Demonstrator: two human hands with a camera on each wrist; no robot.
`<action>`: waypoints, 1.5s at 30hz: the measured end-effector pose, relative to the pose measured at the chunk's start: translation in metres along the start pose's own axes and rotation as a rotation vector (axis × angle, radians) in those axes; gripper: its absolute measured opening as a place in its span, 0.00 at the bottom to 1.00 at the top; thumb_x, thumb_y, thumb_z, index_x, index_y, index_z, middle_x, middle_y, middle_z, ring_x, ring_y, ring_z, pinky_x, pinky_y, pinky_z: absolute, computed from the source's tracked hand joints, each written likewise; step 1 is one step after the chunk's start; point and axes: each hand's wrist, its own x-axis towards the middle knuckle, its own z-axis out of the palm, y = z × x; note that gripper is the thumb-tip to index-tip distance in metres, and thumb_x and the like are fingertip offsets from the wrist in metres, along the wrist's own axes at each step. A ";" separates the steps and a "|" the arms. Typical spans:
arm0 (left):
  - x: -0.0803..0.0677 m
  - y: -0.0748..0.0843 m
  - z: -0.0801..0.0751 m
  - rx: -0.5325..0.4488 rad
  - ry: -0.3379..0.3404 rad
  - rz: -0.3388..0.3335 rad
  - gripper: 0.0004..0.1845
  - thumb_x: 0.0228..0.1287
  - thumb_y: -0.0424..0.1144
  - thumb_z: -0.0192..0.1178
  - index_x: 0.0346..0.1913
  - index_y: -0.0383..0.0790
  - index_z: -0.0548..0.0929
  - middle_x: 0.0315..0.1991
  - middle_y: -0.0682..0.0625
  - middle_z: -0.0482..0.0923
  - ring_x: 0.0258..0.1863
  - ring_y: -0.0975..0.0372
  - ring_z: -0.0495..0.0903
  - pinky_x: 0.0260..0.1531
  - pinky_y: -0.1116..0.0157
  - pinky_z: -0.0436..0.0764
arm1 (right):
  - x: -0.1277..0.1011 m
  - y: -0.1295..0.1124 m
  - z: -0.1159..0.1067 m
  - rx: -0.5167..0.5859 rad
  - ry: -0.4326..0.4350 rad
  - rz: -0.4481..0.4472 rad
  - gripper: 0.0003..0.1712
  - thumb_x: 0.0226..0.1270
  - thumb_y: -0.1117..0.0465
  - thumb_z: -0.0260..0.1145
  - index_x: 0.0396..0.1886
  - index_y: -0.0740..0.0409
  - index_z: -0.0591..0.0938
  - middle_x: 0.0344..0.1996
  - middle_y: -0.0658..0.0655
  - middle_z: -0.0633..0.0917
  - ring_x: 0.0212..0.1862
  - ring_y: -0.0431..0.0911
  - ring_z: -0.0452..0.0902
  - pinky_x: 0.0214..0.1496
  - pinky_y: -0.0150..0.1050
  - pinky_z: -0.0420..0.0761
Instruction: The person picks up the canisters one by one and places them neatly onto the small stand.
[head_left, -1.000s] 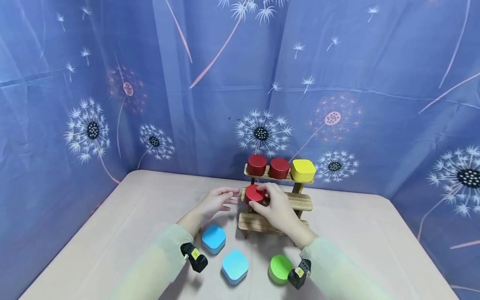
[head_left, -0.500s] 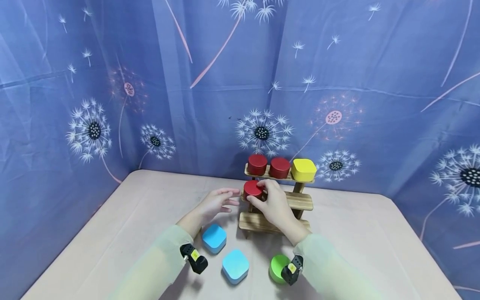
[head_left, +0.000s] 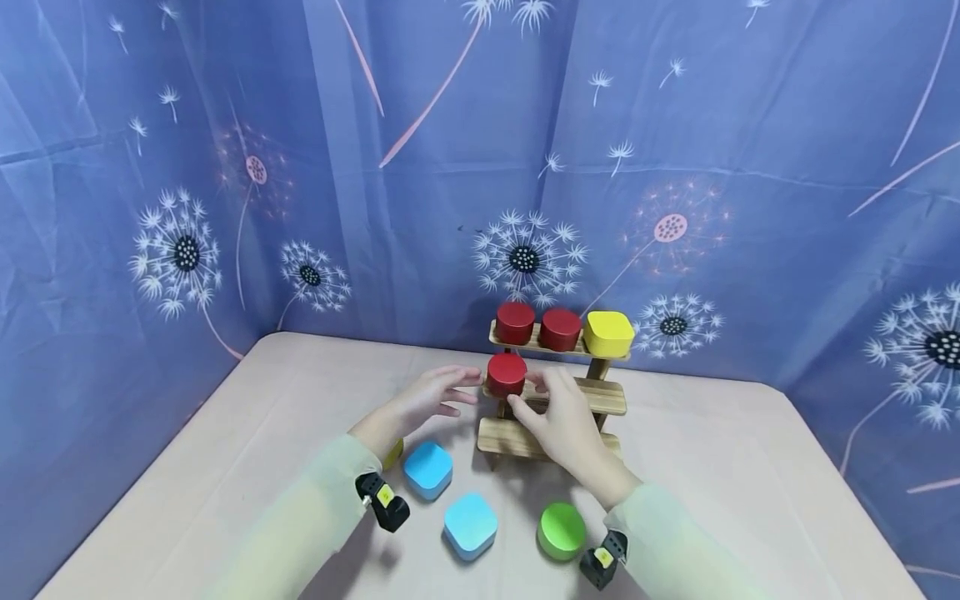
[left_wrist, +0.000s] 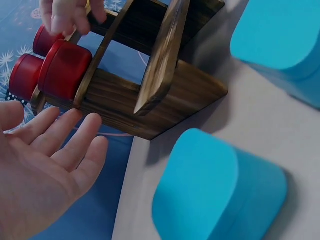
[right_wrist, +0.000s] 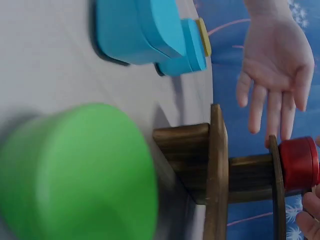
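Between the hands, red block [head_left: 506, 373] on rack's [head_left: 596, 398] middle step. Left hand [head_left: 429, 396] just left of it, fingers spread, holding nothing. Right hand [head_left: 561, 417] just right, fingers loose, off the block. Blue blocks [head_left: 427, 467] near left wrist; green block [head_left: 562, 531] near right wrist.

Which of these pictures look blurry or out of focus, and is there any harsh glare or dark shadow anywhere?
Head view: sharp, evenly lit, no glare, soft shadows under the wooden rack. Left wrist view: mostly clear, with the blue block very close to the lens. Right wrist view: dimmer, the green block is a soft blur up close, while the left hand reads clearer.
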 end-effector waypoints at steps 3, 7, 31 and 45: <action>0.001 0.004 -0.002 0.023 -0.023 -0.005 0.26 0.76 0.46 0.37 0.69 0.37 0.64 0.67 0.40 0.67 0.62 0.45 0.71 0.59 0.47 0.71 | -0.007 -0.002 -0.001 0.004 -0.019 -0.017 0.16 0.57 0.56 0.70 0.42 0.58 0.79 0.39 0.56 0.80 0.40 0.46 0.76 0.44 0.42 0.78; 0.000 0.006 -0.002 0.031 -0.041 -0.012 0.26 0.76 0.47 0.36 0.69 0.37 0.63 0.68 0.40 0.66 0.63 0.45 0.70 0.61 0.46 0.69 | -0.017 -0.005 0.004 0.022 -0.053 -0.030 0.13 0.56 0.58 0.71 0.39 0.57 0.80 0.37 0.52 0.81 0.38 0.44 0.78 0.42 0.39 0.79; -0.007 0.013 -0.005 0.075 -0.088 -0.055 0.37 0.72 0.63 0.28 0.69 0.41 0.65 0.69 0.42 0.64 0.64 0.45 0.69 0.61 0.45 0.67 | -0.046 -0.035 0.044 0.084 -0.422 -0.071 0.22 0.58 0.53 0.69 0.49 0.58 0.79 0.43 0.54 0.81 0.43 0.47 0.76 0.44 0.37 0.77; -0.004 0.010 -0.009 0.010 -0.099 -0.057 0.38 0.72 0.63 0.24 0.69 0.40 0.66 0.69 0.42 0.64 0.64 0.45 0.68 0.62 0.42 0.64 | -0.041 -0.058 0.070 0.009 -0.467 0.125 0.39 0.51 0.45 0.72 0.59 0.62 0.74 0.52 0.58 0.80 0.52 0.52 0.78 0.51 0.50 0.78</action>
